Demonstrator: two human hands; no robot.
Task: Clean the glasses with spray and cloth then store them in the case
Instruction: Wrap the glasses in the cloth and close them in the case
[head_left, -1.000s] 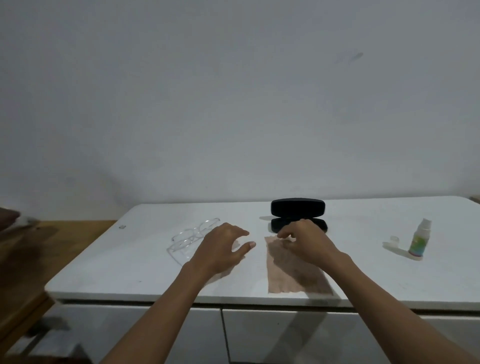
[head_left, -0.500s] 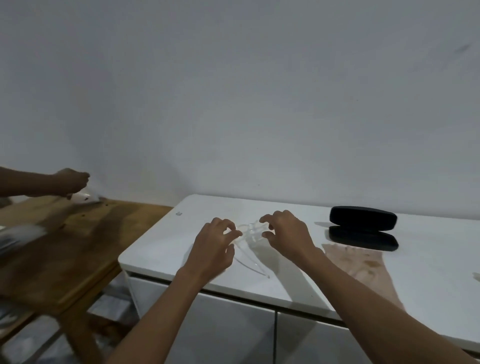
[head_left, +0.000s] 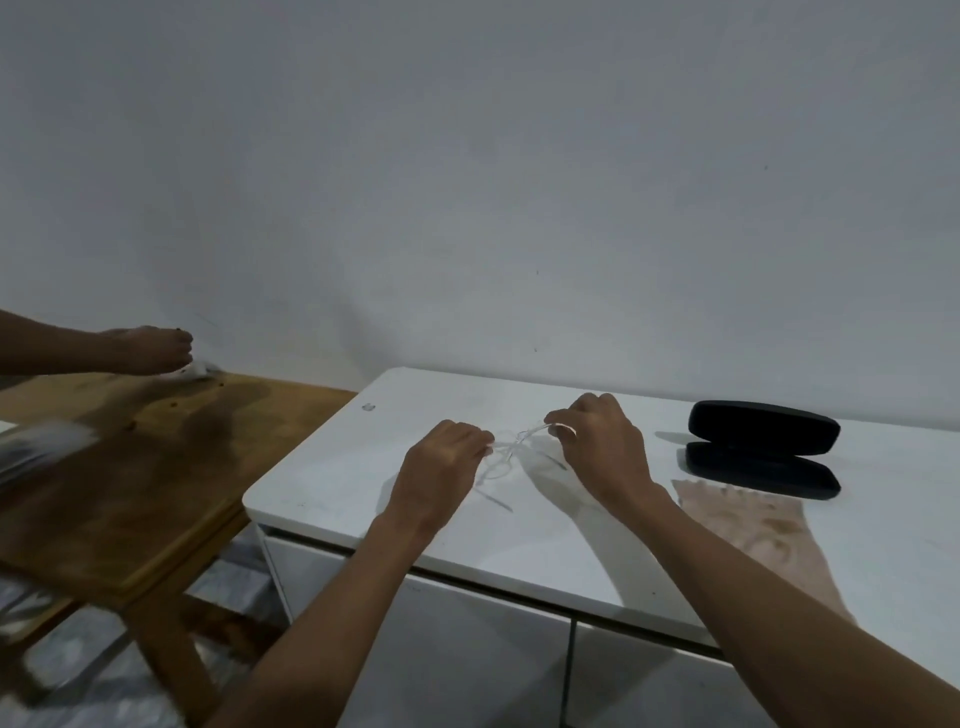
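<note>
Above the white counter (head_left: 519, 551), the left hand (head_left: 441, 475) and right hand (head_left: 602, 452) pinched the clear glasses (head_left: 511, 447) (light grip advisable, fingers off lenses).

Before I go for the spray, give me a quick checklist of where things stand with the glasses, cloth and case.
1. Glasses held: ok, left hand and right hand each pinch one end of the frame.
2. Glasses raised off the white cabinet top: cannot tell.
3. Cloth within reach: ok, flat beside the right forearm.
4. Case open: ok.
5. Spray bottle located: not ok, out of view.
</note>
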